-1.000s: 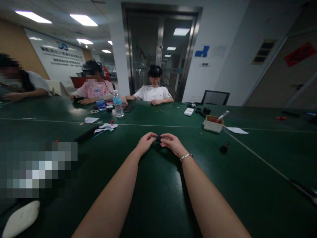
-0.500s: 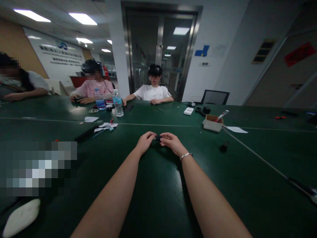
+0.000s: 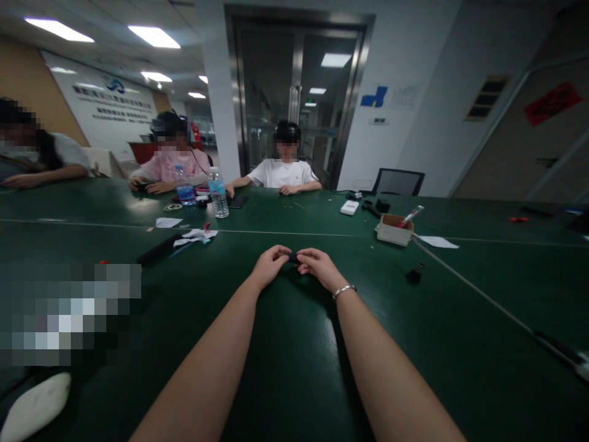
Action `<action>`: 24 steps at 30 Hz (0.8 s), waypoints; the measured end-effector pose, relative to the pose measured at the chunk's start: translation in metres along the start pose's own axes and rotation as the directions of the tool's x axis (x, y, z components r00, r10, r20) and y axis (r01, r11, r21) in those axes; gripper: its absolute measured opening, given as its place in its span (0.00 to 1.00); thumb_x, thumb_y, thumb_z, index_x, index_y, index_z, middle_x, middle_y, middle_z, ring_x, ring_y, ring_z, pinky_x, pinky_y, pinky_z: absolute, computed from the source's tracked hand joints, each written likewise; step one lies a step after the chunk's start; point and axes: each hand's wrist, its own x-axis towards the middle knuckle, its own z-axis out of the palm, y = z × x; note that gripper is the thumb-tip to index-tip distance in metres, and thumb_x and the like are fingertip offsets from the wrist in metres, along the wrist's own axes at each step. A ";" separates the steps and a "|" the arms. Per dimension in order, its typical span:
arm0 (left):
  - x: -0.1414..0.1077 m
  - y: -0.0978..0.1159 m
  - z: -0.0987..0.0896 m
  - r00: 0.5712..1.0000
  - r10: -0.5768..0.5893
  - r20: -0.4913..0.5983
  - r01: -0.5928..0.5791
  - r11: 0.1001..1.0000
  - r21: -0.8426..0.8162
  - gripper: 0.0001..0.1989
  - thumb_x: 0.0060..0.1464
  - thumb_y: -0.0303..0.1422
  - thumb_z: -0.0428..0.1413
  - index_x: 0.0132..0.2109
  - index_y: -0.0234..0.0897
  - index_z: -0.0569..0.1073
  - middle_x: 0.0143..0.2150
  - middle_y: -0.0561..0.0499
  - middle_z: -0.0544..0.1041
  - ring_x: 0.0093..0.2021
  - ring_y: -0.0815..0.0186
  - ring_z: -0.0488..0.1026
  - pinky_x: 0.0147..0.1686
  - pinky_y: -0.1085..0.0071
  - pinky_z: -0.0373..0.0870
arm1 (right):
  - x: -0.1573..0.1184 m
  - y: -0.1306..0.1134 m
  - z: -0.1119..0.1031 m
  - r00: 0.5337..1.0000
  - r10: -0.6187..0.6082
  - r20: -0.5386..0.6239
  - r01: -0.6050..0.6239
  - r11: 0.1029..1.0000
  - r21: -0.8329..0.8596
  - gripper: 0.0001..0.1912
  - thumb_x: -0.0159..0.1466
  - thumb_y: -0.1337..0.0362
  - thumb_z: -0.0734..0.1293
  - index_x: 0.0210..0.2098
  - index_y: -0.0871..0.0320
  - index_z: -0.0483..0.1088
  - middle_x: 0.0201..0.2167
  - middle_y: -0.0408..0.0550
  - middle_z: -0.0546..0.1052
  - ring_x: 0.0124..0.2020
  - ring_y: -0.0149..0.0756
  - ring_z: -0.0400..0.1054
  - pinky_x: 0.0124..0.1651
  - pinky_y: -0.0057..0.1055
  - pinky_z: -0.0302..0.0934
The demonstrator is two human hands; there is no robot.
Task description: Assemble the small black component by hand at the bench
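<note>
Between the fingertips of both hands is a small dark object (image 3: 292, 258), held just above the green table (image 3: 294, 344); its kind is too small to make out. My left hand (image 3: 271, 265) pinches its left end with thumb and fingers. My right hand (image 3: 318, 265), with a silver bangle at the wrist, grips the other end. Off to the right of my hands stands a small black piece (image 3: 416, 272) with a greyish top, touched by neither hand.
Beyond my right hand sits an open box (image 3: 394, 230) with a pen-like item in it. Water bottles (image 3: 218, 193), crumpled paper (image 3: 196, 237) and a long black object (image 3: 159, 248) lie left. A white mouse-like object (image 3: 37, 405) is near. Three people sit across the table.
My hands stay nearly in place around the small dark object, with the right fingers shifting slightly on it. The whole view has moved a touch.
</note>
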 end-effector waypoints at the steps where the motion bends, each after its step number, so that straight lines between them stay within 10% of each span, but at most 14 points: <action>1: -0.001 0.001 0.000 1.000 0.012 -0.007 -0.012 1.000 -0.010 0.11 0.48 0.32 0.55 0.41 0.36 0.74 0.34 0.50 0.74 0.34 0.67 0.70 0.38 0.71 0.65 | 0.001 0.000 0.001 1.000 0.000 -0.007 0.000 1.000 -0.026 0.13 0.54 0.63 0.72 0.36 0.62 0.70 0.22 0.45 0.76 0.19 0.25 0.67 0.21 0.20 0.64; 5: -0.003 0.009 -0.001 0.999 0.033 -0.035 -0.036 0.997 -0.073 0.12 0.46 0.31 0.56 0.41 0.35 0.74 0.31 0.52 0.72 0.32 0.68 0.68 0.36 0.71 0.65 | 0.001 -0.001 0.000 1.000 -0.023 -0.001 0.022 0.995 -0.093 0.14 0.57 0.60 0.70 0.38 0.62 0.69 0.24 0.46 0.75 0.16 0.23 0.64 0.16 0.18 0.59; 10: -0.003 0.012 -0.003 0.996 0.027 -0.085 -0.034 0.996 -0.080 0.12 0.46 0.31 0.58 0.40 0.35 0.74 0.30 0.52 0.72 0.31 0.69 0.68 0.35 0.71 0.65 | -0.003 -0.004 -0.002 0.990 -0.127 0.052 0.130 0.990 -0.057 0.39 0.47 0.70 0.74 0.56 0.46 0.59 0.54 0.50 0.69 0.27 0.25 0.72 0.25 0.21 0.68; 16: -0.003 0.011 -0.001 0.998 0.038 -0.056 -0.042 0.997 -0.071 0.12 0.46 0.31 0.57 0.40 0.34 0.74 0.27 0.54 0.69 0.28 0.70 0.66 0.32 0.73 0.62 | -0.001 -0.004 0.004 1.000 0.003 0.003 -0.002 0.986 -0.166 0.20 0.60 0.57 0.65 0.50 0.59 0.64 0.29 0.48 0.75 0.17 0.25 0.67 0.15 0.19 0.59; 21: -0.002 0.010 -0.002 0.996 0.001 -0.093 -0.011 0.995 -0.100 0.12 0.46 0.31 0.57 0.40 0.34 0.74 0.26 0.55 0.68 0.27 0.71 0.65 0.31 0.73 0.62 | -0.005 -0.007 -0.001 0.994 -0.095 0.057 0.099 0.992 -0.077 0.40 0.49 0.70 0.72 0.58 0.45 0.56 0.52 0.50 0.69 0.22 0.22 0.70 0.21 0.21 0.66; 24: -0.002 0.010 -0.003 0.996 0.017 -0.083 -0.024 0.996 -0.086 0.12 0.46 0.31 0.57 0.41 0.34 0.74 0.26 0.55 0.68 0.27 0.70 0.65 0.31 0.73 0.61 | -0.003 -0.006 -0.001 1.000 -0.024 -0.013 0.023 0.996 -0.082 0.33 0.54 0.63 0.71 0.57 0.50 0.58 0.42 0.49 0.73 0.20 0.23 0.69 0.21 0.22 0.66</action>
